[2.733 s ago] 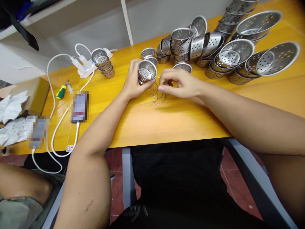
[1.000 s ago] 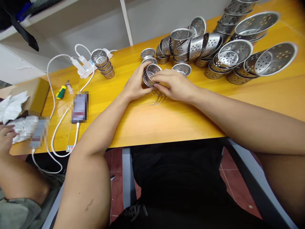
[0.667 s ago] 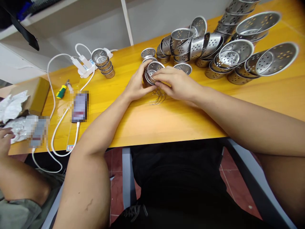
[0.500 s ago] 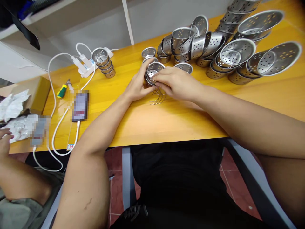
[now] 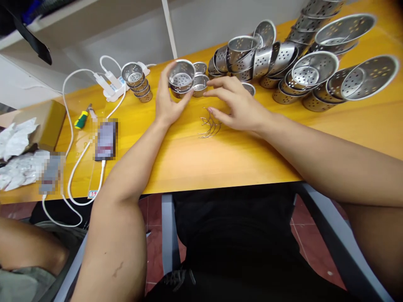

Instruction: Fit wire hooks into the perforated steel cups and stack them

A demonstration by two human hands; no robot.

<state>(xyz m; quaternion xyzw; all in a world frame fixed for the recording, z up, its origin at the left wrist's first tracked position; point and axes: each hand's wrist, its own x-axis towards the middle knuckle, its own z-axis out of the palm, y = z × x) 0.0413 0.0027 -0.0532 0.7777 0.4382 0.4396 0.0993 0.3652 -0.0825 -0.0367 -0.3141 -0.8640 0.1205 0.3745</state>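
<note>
My left hand [image 5: 170,100] is wrapped round a short stack of perforated metal cups [image 5: 181,77], mouths facing up toward me. Just right of that stack, another perforated cup [image 5: 200,85] stands on the table, with one more cup [image 5: 200,68] behind it. My right hand [image 5: 236,102] hovers beside them with fingers apart and nothing in it. Below its fingertips lie several thin curved wires [image 5: 210,128] on the wood. Partly hidden behind my right hand is a cup [image 5: 249,88].
Many nested perforated cups [image 5: 310,73] fill the right and back. A small cup stack [image 5: 137,82] stands left, near a white power strip [image 5: 113,88] with cables. A screwdriver [image 5: 82,119], a phone [image 5: 106,140], plastic bags [image 5: 22,170] and a cardboard box [image 5: 50,123] lie further left.
My left hand has moved left with the cup stack, away from my right hand. My right hand has let go and its fingers have spread. A neighbour's hand has left the far-left edge.
</note>
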